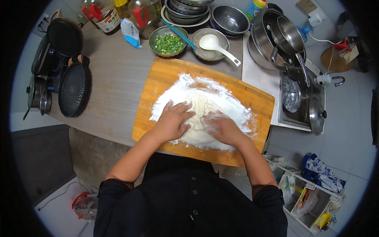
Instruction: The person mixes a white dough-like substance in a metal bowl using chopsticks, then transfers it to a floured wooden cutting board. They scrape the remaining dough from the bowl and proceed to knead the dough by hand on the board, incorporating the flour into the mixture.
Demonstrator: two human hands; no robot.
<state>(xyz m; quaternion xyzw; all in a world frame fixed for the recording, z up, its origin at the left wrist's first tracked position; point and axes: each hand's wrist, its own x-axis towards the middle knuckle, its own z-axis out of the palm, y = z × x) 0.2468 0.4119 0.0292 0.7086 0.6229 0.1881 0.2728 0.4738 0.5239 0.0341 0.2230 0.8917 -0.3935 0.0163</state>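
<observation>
A soft, wrinkled mass of dough lies in the middle of a wooden cutting board. White flour is spread thickly around it, with a thin patch behind. On the dough's left side rests my left hand, fingers spread and dusted with flour. My right hand touches the dough's right side; its fingers are blurred, and I cannot make out how they are bent. The palms hide part of the dough's edges.
Behind the board stand a bowl of chopped scallions with teal chopsticks across it, and a bowl with a white ladle. Stacked pots and a sink are on the right. Frying pans stand at the left.
</observation>
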